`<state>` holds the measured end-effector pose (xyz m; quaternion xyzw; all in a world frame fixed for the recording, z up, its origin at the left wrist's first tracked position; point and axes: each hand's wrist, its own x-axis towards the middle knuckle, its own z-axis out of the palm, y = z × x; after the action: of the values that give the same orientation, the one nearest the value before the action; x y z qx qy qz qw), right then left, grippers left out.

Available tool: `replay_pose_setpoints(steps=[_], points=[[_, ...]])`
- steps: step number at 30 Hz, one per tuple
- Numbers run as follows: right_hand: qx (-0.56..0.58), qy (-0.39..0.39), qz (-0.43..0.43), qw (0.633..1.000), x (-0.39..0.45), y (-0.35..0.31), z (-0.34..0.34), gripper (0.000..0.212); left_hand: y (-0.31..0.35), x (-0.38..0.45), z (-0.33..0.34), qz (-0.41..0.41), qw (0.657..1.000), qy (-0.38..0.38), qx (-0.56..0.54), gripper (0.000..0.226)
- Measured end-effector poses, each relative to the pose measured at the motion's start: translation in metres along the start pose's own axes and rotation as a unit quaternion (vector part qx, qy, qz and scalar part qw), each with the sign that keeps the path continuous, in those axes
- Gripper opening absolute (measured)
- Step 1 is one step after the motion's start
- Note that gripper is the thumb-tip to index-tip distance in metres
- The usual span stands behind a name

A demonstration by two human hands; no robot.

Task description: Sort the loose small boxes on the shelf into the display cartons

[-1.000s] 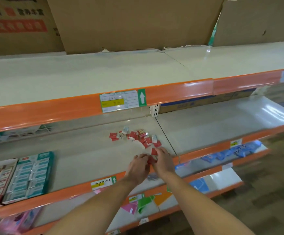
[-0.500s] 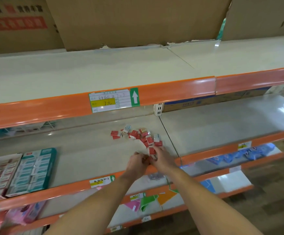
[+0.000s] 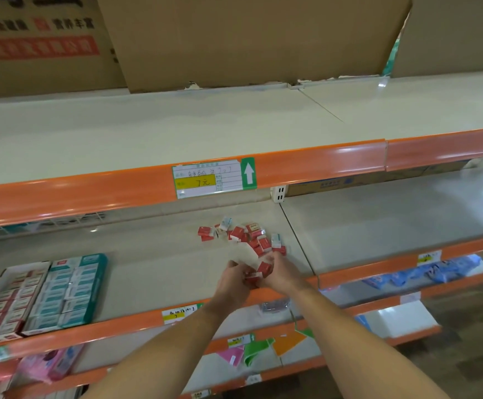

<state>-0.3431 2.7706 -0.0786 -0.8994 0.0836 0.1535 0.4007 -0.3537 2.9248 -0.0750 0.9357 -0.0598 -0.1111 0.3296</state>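
Note:
Several loose small boxes [image 3: 246,236], mostly red with a few teal-and-white ones, lie in a heap on the middle shelf [image 3: 159,263]. My left hand [image 3: 234,283] and my right hand [image 3: 282,273] meet at the near edge of the heap. Their fingers are curled round a small stack of red boxes [image 3: 259,272] held between them. Far left on the same shelf stand two display cartons: a red-and-white one [image 3: 7,300] and a teal one [image 3: 70,292], both filled with rows of boxes.
An orange shelf lip [image 3: 136,323] runs in front of my hands. The upper shelf [image 3: 177,133] overhangs, with a price tag [image 3: 214,177] and cardboard cartons [image 3: 248,38] behind. Lower shelves hold blue packets [image 3: 424,273] and coloured packs [image 3: 243,352].
Both hands have stayed together at the heap's near edge and gathered more red boxes between them. The camera has shifted slightly left and down.

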Motion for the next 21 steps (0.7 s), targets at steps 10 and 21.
replay_pose_setpoints(steps=[10,21], points=[[-0.079,0.142,-0.075,0.984,-0.013,0.001,0.023,0.038,-0.026,-0.008,-0.017,-0.047,0.989,0.072,-0.122,0.034],[-0.034,0.13,-0.07,0.988,-0.014,0.003,0.021,0.029,-0.025,-0.016,-0.011,-0.094,0.962,0.129,-0.222,0.056]])
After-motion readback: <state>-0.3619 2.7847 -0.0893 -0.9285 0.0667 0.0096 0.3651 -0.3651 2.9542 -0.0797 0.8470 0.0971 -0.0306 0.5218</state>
